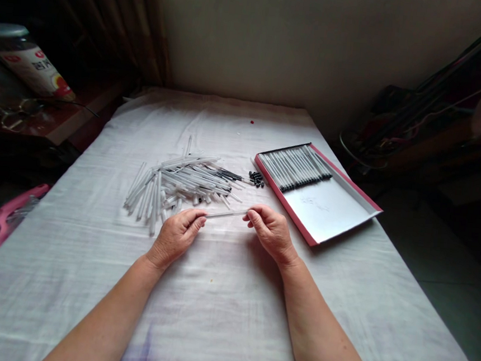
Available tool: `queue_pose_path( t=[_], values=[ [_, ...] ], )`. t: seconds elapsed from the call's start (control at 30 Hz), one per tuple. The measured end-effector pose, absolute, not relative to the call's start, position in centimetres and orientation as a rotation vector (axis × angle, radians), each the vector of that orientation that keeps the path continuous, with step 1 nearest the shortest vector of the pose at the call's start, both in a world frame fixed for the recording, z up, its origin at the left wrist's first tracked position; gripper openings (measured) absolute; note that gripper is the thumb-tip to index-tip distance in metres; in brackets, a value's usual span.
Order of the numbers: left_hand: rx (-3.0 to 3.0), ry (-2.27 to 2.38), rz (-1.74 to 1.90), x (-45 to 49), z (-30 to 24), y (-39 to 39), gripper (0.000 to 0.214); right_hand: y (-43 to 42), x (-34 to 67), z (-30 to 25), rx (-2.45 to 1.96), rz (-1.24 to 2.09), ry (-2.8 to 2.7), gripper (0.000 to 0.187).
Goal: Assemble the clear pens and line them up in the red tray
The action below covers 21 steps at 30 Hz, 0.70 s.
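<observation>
My left hand point(178, 232) and my right hand point(270, 230) each pinch one end of a clear plastic pen barrel point(226, 214), held level just above the white cloth. Behind it lies a loose pile of clear barrels and thin refills point(177, 183). A small heap of black caps point(257, 178) sits to the pile's right. Beyond the right hand is a flat red-edged box point(339, 209) with a row of assembled pens point(294, 167) at its far end.
A white cloth covers the table point(214, 290), which ends near the wall at the back. A pink object point(1, 218) lies off the table's left side, with a labelled jar point(27, 61) on a shelf behind it. Dark clutter stands at the right.
</observation>
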<state>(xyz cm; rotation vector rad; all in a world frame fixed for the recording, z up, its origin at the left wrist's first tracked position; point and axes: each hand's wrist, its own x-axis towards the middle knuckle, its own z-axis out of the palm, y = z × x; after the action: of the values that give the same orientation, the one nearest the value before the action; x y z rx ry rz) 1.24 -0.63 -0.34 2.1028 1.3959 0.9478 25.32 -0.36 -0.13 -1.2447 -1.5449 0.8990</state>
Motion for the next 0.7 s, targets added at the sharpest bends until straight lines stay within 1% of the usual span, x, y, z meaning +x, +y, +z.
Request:
queue_pose_path(
  t=[0.2,0.3,0.43,0.53,0.7],
  values=[
    [2.07,1.393,0.993,1.26,-0.5,-0.59,0.021,-0.48,25.24,0.18,-1.379,0.789,-1.652,0.043],
    [2.055,1.391,0.998,1.24,-0.53,-0.59,0.021,-0.46,25.16,0.21,-1.375,0.832,-1.635,0.045],
    [2.031,1.394,1.009,1.25,-0.49,-0.56,0.021,-0.46,25.16,0.18,-1.331,0.961,-1.576,0.043],
    [2.019,1.394,1.013,1.28,-0.41,-0.54,0.022,-0.46,25.23,0.13,-1.314,0.992,-1.555,0.041],
    [2.022,1.405,1.006,1.28,-0.39,-0.56,0.022,-0.46,25.29,-0.06,-1.298,0.969,-1.556,0.022]
  ],
)
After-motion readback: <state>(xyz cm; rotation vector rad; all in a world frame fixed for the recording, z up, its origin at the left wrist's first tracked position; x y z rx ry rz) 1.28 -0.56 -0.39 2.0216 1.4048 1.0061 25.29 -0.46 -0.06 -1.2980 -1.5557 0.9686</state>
